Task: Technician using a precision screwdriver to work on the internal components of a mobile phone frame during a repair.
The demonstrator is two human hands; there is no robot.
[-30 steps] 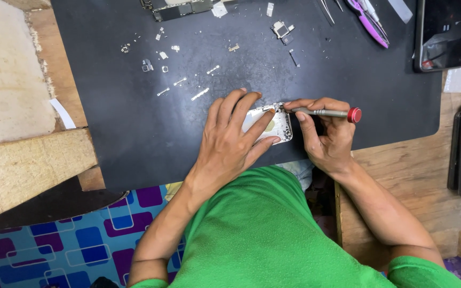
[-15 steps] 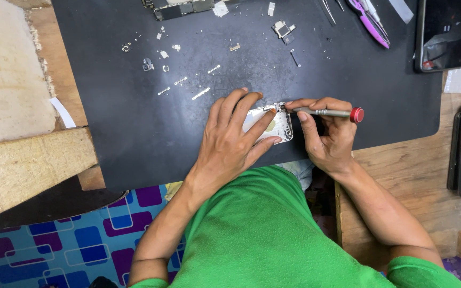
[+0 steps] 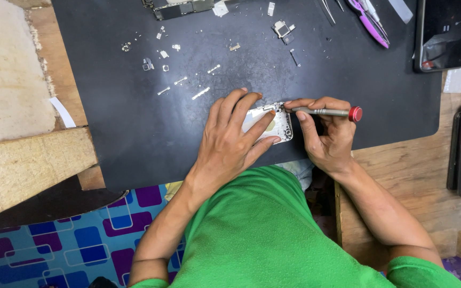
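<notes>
Head view shows the left hand (image 3: 230,144) pressing the phone shell (image 3: 274,125) flat on the black mat (image 3: 134,122). Right hand (image 3: 329,140) pinches the screwdriver (image 3: 326,112), its tip at the shell's top corner; a screw is likely being worked, so the tip needs steady, square seating.

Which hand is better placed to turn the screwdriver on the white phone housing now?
The right hand, probably: it holds the red-capped screwdriver with its tip at the white phone housing's corner. The left hand lies flat on it.
</notes>
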